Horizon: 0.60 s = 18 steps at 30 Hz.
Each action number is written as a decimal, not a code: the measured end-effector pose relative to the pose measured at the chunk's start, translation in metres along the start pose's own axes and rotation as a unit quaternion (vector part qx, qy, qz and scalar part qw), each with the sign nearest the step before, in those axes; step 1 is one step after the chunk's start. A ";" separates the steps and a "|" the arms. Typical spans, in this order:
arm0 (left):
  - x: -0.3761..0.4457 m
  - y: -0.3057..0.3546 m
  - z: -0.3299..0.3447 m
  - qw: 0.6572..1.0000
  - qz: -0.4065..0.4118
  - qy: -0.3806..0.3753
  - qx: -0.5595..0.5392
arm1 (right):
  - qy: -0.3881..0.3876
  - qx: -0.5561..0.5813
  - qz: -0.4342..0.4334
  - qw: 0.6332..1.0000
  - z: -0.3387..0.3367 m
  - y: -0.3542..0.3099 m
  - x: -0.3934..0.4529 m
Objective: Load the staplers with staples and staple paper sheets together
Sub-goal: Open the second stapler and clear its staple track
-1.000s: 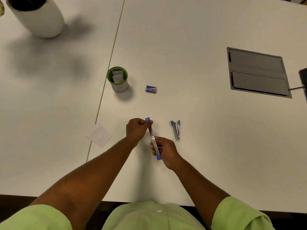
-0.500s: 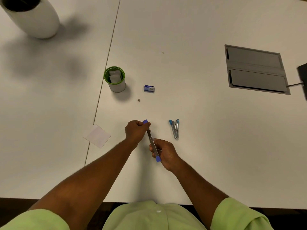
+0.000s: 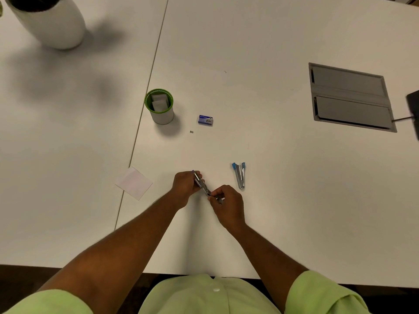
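I hold a small metal stapler [image 3: 201, 183] with purple ends between both hands, just above the white table [image 3: 272, 177]. My left hand [image 3: 186, 185] grips its far end. My right hand [image 3: 226, 203] pinches its near end, which the fingers hide. A second small stapler [image 3: 239, 175] with light blue ends lies on the table to the right of my hands. A blue staple box [image 3: 205, 120] lies farther back, with a small loose bit of staples [image 3: 191, 132] beside it. One white paper sheet [image 3: 134, 183] lies left of my left hand.
A green-rimmed cup [image 3: 159, 107] holding folded paper stands behind my hands on the left. A large white vase [image 3: 48, 21] is at the far left corner. A grey cable hatch [image 3: 350, 97] is set into the table on the right. The table's front edge runs close to my body.
The stapler looked long and opened out before; now it looks shorter and folded between my hands. My right hand has moved up over its near end, hiding the purple tip.
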<state>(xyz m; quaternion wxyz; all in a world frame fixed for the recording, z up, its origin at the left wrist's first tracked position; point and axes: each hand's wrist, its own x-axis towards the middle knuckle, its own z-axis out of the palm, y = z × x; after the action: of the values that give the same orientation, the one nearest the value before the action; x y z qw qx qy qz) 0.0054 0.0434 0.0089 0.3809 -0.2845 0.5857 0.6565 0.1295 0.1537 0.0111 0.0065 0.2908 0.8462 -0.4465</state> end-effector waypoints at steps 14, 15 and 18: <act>0.018 0.007 -0.033 0.974 0.138 0.066 0.165 | 0.078 0.019 0.046 0.996 -0.014 -0.007 0.032; 0.017 0.006 -0.037 0.959 0.173 0.081 0.209 | 0.081 0.014 0.050 0.995 -0.014 -0.007 0.035; 0.015 0.002 -0.050 0.892 0.284 0.104 0.337 | 0.087 -0.005 0.063 0.994 -0.013 -0.005 0.041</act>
<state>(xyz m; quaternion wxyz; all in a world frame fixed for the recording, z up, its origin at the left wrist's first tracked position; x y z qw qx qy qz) -0.0077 -0.0036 -0.0097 0.1883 -0.0269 0.8636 0.4669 0.0960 0.1812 0.0117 -0.0376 0.3816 0.8258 -0.4136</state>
